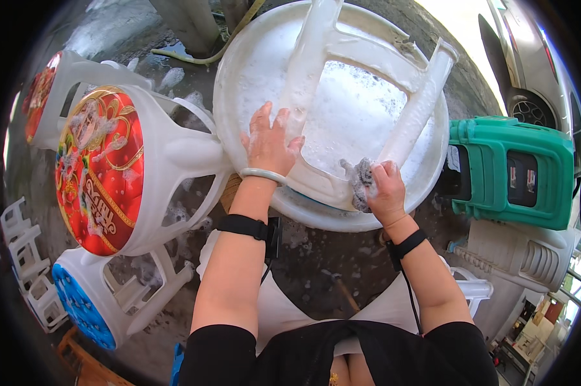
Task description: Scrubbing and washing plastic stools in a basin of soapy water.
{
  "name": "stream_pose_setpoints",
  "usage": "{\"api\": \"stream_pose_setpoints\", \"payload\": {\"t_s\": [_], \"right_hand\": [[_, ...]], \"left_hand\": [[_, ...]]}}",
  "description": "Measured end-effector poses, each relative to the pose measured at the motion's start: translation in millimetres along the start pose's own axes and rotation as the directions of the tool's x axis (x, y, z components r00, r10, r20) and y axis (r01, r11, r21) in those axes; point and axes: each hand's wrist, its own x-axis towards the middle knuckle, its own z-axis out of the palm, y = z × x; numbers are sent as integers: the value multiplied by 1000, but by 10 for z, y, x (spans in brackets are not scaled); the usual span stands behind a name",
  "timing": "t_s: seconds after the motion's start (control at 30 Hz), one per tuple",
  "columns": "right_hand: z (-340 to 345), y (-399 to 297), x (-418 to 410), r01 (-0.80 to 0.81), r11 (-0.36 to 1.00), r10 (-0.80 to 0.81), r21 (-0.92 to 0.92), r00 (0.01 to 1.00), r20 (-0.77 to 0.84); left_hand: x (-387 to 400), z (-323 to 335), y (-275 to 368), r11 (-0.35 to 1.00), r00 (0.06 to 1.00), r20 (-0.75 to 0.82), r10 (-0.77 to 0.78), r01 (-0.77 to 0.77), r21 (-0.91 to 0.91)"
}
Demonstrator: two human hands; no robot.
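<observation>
A white plastic stool [314, 72] lies on its side over a large round white basin [226, 87], its legs pointing away from me. Foamy water [358, 116] fills the basin, and suds cling to the stool. My left hand [271, 147] has its fingers spread beside the left leg, apparently with the fingertips against it; nothing is held there. In my right hand [388, 193] is a wet grey scrubbing pad [361, 181], pressed to the stool near the seat end of the right leg. The seat's top face is hidden from me.
Left of the basin lie a stool with a red printed seat [102, 169] and one with a blue seat [82, 304], on their sides. A green plastic stool [541, 178] is at the right. A hose [208, 60] crosses the wet ground behind; a car [527, 62] stands far right.
</observation>
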Motion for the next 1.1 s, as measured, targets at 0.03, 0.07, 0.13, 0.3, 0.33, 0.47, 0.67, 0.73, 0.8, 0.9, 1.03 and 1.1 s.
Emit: {"api": "stream_pose_setpoints", "payload": {"t_s": [0.03, 0.07, 0.13, 0.3, 0.33, 0.47, 0.67, 0.73, 0.8, 0.9, 1.03, 1.1], "right_hand": [[23, -94, 32, 47, 998, -47, 40, 999, 2], [72, -240, 72, 96, 991, -97, 94, 995, 4], [116, -206, 86, 154, 983, -160, 98, 985, 62], [421, -505, 416, 298, 949, -310, 104, 942, 129], [482, -603, 463, 323, 940, -335, 111, 936, 110], [473, -858, 526, 265, 964, -249, -29, 933, 261], [-27, -261, 120, 255, 966, -222, -37, 898, 381], [23, -219, 110, 255, 966, -221, -39, 897, 382], [180, -291, 208, 228, 971, -188, -71, 914, 359], [404, -495, 392, 152, 981, -110, -117, 946, 305], [90, -286, 89, 147, 980, -93, -131, 933, 347], [-80, 7, -91, 183, 973, -116, -141, 916, 385]], "left_hand": [[-46, 145, -288, 989, 969, 220, -112, 131, -74], [-163, 316, -635, 954, 876, 434, -210, 281, -105], [-229, 436, -354, 796, 729, 584, -357, 565, -218], [-123, 482, -285, 784, 754, 530, -388, 572, -241], [-144, 535, -314, 786, 763, 511, -397, 570, -240], [-187, 569, -526, 723, 730, 584, -355, 610, -324], [-193, 498, -286, 905, 853, 506, -130, 310, -290], [-203, 472, -176, 740, 777, 618, -120, 484, -466], [-148, 493, -54, 781, 766, 633, -110, 461, -422], [-151, 529, -38, 820, 781, 614, -119, 425, -382], [-185, 492, -34, 841, 770, 630, -100, 404, -360], [-219, 532, -62, 866, 760, 635, -138, 403, -294]]}}
